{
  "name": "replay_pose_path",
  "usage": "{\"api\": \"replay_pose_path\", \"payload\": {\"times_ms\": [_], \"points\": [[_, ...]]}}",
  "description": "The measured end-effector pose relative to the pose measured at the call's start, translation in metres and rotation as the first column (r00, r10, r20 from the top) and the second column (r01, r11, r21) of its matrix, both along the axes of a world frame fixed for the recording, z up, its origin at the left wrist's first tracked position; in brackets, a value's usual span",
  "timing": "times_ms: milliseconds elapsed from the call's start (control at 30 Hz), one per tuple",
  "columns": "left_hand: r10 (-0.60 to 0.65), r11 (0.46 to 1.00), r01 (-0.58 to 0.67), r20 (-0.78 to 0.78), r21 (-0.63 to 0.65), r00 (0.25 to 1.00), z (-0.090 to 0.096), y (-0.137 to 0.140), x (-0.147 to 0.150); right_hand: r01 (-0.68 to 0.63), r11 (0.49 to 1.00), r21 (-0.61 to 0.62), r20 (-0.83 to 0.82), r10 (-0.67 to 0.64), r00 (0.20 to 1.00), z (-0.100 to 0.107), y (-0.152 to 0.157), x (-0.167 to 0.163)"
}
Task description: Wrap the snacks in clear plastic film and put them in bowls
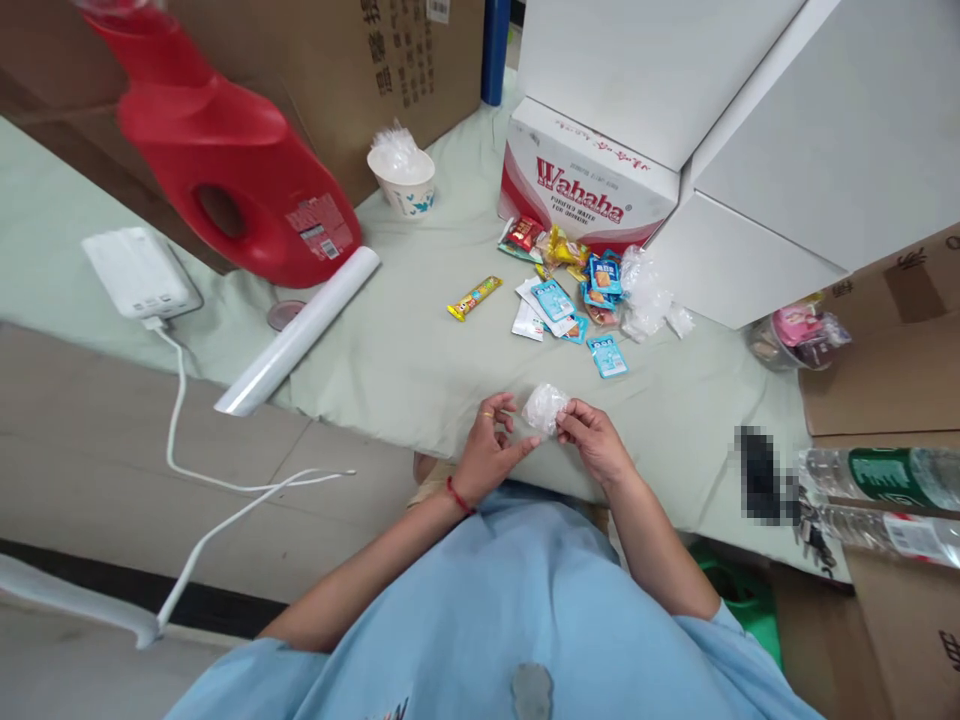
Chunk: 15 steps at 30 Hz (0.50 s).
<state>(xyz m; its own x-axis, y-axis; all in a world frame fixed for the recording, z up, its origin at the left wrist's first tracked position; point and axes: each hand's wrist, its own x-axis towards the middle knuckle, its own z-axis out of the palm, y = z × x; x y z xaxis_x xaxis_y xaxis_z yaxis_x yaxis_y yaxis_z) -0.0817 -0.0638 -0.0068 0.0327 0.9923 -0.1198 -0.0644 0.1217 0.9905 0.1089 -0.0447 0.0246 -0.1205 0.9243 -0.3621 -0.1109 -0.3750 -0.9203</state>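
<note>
My right hand (590, 436) pinches a crumpled clear plastic bag (545, 408) at its right side, close above the front edge of the cloth-covered table. My left hand (493, 446) is just left of the bag, thumb and fingers apart, holding nothing; its thumb tip comes near the bag's lower edge. Beyond the hands lie several blue snack packets (553, 300), with one blue packet (607, 356) apart in front. A yellow wrapped snack bar (475, 298) sits left of them. More crumpled clear plastic (643, 295) rests at the pile's right.
A Wahaha carton (589, 180) stands behind the snacks. To the left are a red detergent jug (247, 170), a white roll (300, 335), a power bank (141, 272) with cable and a paper cup (403, 180). Plastic bottles (892, 475) and a snack tub (799, 335) are at right.
</note>
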Motion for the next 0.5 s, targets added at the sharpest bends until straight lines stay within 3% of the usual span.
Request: {"api": "replay_pose_path", "payload": {"times_ms": [100, 167, 267, 367, 500], "points": [[-0.001, 0.98, 0.033, -0.157, 0.198, 0.988, -0.004, -0.007, -0.006, -0.066, 0.998, -0.007, 0.01, 0.066, 0.998, -0.005, -0.007, -0.006], [-0.069, 0.966, 0.113, -0.188, 0.232, 0.98, -0.008, -0.009, -0.01, -0.12, 0.993, -0.006, -0.006, 0.12, 0.993, -0.01, -0.012, -0.013], [-0.082, 0.983, 0.099, -0.113, 0.152, 0.99, -0.015, -0.009, -0.014, -0.152, 0.988, 0.002, -0.037, 0.152, 0.988, -0.016, -0.016, -0.02], [0.004, 1.0, -0.004, 0.056, 0.001, 0.998, -0.019, -0.006, -0.021, -0.145, 0.989, -0.006, -0.064, 0.145, 0.987, -0.018, -0.016, -0.017], [0.107, 0.982, -0.056, 0.292, -0.179, 0.95, -0.014, 0.0, -0.032, -0.116, 0.993, -0.025, -0.095, 0.113, 0.989, -0.015, -0.014, 0.0]]}}
